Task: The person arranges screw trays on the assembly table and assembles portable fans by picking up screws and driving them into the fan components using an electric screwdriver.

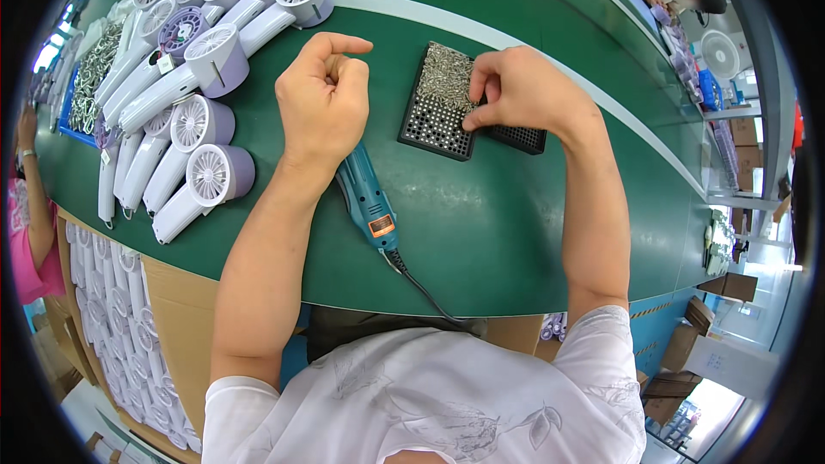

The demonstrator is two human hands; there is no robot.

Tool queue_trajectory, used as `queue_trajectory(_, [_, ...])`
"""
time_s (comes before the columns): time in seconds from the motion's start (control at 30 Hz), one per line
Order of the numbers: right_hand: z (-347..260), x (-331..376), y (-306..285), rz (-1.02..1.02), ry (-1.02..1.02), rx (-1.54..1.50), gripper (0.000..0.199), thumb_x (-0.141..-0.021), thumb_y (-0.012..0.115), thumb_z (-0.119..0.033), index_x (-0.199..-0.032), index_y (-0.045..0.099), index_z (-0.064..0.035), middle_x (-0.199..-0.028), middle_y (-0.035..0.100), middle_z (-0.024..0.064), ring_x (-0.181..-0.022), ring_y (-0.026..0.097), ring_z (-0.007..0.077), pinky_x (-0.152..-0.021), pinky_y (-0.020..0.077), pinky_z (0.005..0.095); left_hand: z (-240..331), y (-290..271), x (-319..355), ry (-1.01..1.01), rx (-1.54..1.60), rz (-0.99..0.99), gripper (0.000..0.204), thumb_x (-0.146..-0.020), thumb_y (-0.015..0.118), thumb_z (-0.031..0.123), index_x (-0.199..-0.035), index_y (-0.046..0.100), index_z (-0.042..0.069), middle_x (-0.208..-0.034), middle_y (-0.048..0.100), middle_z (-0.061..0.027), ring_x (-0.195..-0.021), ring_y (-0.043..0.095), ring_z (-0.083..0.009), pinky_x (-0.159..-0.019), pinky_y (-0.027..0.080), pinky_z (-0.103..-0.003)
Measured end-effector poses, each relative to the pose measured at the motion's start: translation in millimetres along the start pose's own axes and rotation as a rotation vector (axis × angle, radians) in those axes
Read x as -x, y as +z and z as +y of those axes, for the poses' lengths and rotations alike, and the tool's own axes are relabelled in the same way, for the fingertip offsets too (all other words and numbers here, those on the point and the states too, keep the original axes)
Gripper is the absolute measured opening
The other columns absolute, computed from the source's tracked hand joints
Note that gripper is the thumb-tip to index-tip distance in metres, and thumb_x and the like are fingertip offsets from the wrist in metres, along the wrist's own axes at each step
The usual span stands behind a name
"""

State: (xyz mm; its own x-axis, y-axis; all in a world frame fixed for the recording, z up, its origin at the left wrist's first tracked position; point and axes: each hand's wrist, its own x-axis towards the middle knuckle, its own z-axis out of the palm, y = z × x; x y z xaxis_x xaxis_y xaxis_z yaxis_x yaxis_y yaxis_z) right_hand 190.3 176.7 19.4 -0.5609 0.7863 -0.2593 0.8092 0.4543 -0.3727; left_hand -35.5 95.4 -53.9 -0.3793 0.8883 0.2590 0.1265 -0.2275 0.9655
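Note:
My left hand (322, 107) is closed over the table, its index finger bent out to the right and the other fingers curled in; what it may hold is hidden. Below its wrist lies a teal electric screwdriver (369, 198) with a black cord, its front end out of sight behind the hand. My right hand (524, 90) bends down over a black perforated tray (436, 125) with many small silver screws (447, 69) at its far part. Thumb and fingers curl together at the tray's right edge; anything between them is too small to make out. A second black tray (522, 137) shows partly under this hand.
Several white and lilac handheld fans (206, 60) lie grouped at the left. Beyond them stands a blue bin (77, 112) of metal clips or hooks. A carton (176, 292) packed with fans sits below the table's left edge. Other people work at far left and far right.

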Motion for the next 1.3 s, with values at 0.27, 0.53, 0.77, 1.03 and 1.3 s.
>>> queue_trajectory(0.27, [-8.0,-5.2,-2.5,0.056,0.022,0.056,0.033,-0.067,0.092,-0.023,-0.079,0.068,-0.0027,-0.065,0.063,0.0044,-0.061,0.06,0.0169,-0.057,0.0475,0.0333,0.0,0.0,-0.7,0.004,-0.006,0.008,0.015,-0.086,0.057,-0.001,-0.096,0.068,-0.003,-0.058,0.048,0.0048,-0.054,0.04,-0.0021,-0.05,0.033,-0.024])
queue_trajectory(0.53, [-21.3,-24.8,19.5,0.023,-0.054,0.048,0.036,-0.071,0.089,-0.035,-0.079,0.07,-0.0045,-0.072,0.069,0.0101,-0.072,0.068,0.0276,-0.069,0.0546,0.0388,0.9,-0.2,-2.0,0.003,0.013,0.001,0.015,-0.086,0.056,-0.001,-0.095,0.068,-0.003,-0.058,0.048,0.0055,-0.054,0.04,-0.0017,-0.049,0.032,-0.024])
queue_trajectory(0.77, [5.7,-6.2,-3.4,0.304,0.001,-0.125,0.032,-0.085,0.079,-0.032,-0.085,0.071,-0.0003,-0.069,0.069,0.0104,-0.064,0.066,0.0219,-0.062,0.0523,0.0343,2.4,-3.1,-1.6,-0.026,0.033,0.015,0.017,-0.087,0.055,-0.003,-0.096,0.068,-0.003,-0.06,0.046,0.0071,-0.055,0.037,-0.0009,-0.049,0.03,-0.023])
queue_trajectory(1.03, [49.6,47.4,24.4,0.786,0.432,0.141,0.056,-0.089,0.067,-0.048,-0.11,0.07,0.0037,-0.101,0.071,0.0227,-0.094,0.068,0.038,-0.083,0.0551,0.0457,-1.2,-2.8,-0.9,0.008,0.023,-0.011,0.018,-0.087,0.054,-0.004,-0.098,0.069,-0.002,-0.062,0.043,0.0091,-0.056,0.035,0.0001,-0.05,0.028,-0.022])
queue_trajectory(1.3, [22.8,56.4,76.2,0.702,0.482,0.207,0.095,-0.077,0.077,-0.056,-0.133,0.049,0.016,-0.107,0.065,0.0262,-0.1,0.062,0.0395,-0.087,0.0549,0.0455,-5.6,-3.7,-2.7,-0.008,-0.01,-0.022,0.019,-0.089,0.054,-0.001,-0.1,0.07,-0.001,-0.062,0.044,0.0095,-0.056,0.036,0.0005,-0.05,0.028,-0.021])
